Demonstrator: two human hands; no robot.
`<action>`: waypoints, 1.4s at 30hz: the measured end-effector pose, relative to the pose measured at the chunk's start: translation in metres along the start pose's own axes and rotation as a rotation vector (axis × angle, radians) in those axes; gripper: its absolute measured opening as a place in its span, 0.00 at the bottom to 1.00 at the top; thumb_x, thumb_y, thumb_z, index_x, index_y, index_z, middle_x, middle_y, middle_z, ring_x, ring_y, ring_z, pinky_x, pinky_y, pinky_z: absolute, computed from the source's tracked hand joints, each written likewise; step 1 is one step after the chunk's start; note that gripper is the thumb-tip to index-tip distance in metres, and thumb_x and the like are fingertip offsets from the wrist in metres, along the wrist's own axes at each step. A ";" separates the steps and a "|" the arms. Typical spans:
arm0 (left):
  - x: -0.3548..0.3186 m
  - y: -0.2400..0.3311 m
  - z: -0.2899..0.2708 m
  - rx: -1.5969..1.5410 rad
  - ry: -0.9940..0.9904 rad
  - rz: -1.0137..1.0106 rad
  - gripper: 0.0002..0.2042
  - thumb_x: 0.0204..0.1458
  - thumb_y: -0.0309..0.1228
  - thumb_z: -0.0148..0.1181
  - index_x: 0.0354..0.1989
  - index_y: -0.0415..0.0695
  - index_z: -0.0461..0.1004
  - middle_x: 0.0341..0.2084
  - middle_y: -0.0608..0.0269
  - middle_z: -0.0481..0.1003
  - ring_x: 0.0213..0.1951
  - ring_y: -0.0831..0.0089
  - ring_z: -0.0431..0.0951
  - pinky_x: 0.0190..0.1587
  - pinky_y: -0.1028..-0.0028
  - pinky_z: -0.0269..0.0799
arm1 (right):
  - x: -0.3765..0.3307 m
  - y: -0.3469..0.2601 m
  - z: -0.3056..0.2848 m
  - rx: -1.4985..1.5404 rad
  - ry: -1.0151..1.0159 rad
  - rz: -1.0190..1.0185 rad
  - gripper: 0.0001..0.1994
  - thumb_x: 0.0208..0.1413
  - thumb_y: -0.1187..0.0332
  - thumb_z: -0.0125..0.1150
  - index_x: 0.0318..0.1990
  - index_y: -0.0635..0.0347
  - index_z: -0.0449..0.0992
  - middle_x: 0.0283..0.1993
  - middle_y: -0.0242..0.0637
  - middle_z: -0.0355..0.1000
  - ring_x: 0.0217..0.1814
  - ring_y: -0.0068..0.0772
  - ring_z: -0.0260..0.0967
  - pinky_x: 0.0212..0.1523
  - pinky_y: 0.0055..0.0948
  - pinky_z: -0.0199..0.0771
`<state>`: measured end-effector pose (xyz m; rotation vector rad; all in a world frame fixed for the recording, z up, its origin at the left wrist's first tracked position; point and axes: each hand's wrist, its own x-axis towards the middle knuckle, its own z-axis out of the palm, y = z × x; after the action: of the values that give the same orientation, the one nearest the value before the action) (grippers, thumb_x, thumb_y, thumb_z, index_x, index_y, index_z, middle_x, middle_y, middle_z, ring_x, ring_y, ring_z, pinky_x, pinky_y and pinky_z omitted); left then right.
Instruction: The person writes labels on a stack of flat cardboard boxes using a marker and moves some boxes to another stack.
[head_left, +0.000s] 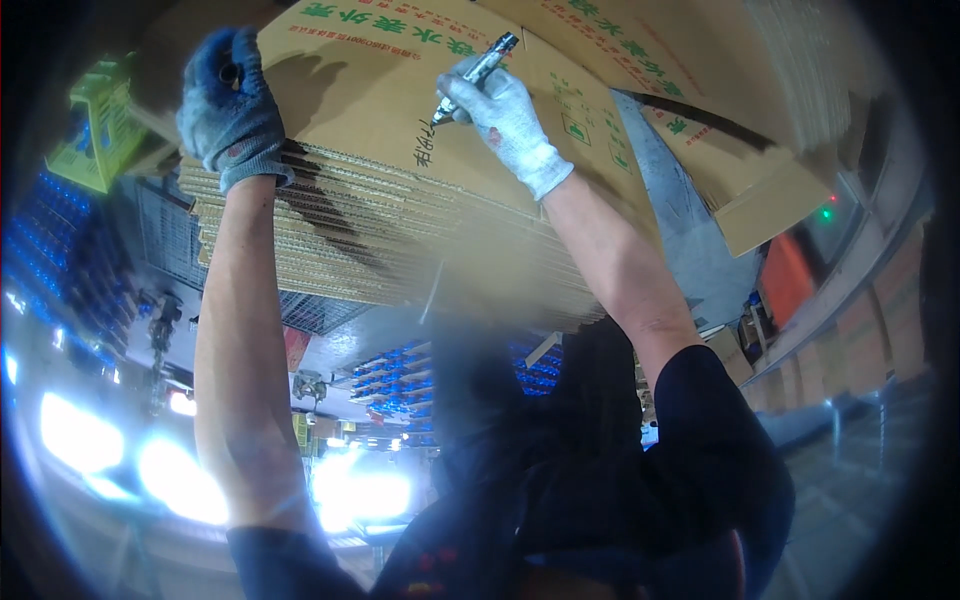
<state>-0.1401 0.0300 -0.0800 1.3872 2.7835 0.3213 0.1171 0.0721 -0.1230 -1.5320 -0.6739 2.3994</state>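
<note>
My right hand (497, 112), in a white knit glove with a reddish stain, grips a marker pen (487, 66) with a dark barrel. The marker's tip meets the top cardboard sheet (370, 95), beside a short column of black handwriting (424, 145). Green and red print also covers this sheet. My left hand (228, 110), in a grey-blue glove, is curled closed over the stack's left edge. A small dark round piece with a hollow end, apparently a marker cap (230, 75), shows between its fingers. Under the top sheet lies a thick stack of flattened cartons (330, 225).
To the right another pile of printed cartons (700, 100) stands, a flap (775, 205) sticking out toward me. A yellow-green plastic crate (98, 125) is at the far left. Blue racks (65, 260) and an orange-red object (787, 280) stand farther off.
</note>
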 end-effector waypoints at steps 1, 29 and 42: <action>0.000 -0.001 0.001 0.028 0.012 0.020 0.15 0.54 0.47 0.61 0.43 0.51 0.78 0.36 0.63 0.80 0.36 0.69 0.80 0.41 0.70 0.75 | 0.001 0.002 -0.002 0.025 -0.005 -0.001 0.08 0.55 0.68 0.64 0.36 0.60 0.73 0.30 0.29 0.70 0.30 0.17 0.67 0.32 0.19 0.69; -0.001 -0.009 0.006 -0.073 0.030 -0.005 0.14 0.53 0.52 0.59 0.39 0.59 0.78 0.36 0.67 0.79 0.34 0.70 0.80 0.38 0.70 0.74 | -0.005 0.007 -0.013 0.001 0.028 -0.013 0.07 0.54 0.69 0.64 0.34 0.60 0.72 0.28 0.29 0.70 0.27 0.17 0.66 0.27 0.17 0.67; -0.005 0.014 -0.010 -0.266 0.210 0.193 0.13 0.54 0.40 0.61 0.45 0.50 0.77 0.51 0.57 0.72 0.50 0.61 0.74 0.47 0.67 0.74 | -0.059 -0.031 -0.031 -1.184 -0.321 -0.839 0.17 0.41 0.53 0.70 0.37 0.46 0.76 0.29 0.31 0.69 0.36 0.34 0.69 0.40 0.36 0.69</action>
<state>-0.1275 0.0325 -0.0681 1.6370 2.6316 0.8548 0.1688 0.0825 -0.0716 -0.7043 -2.4656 1.5343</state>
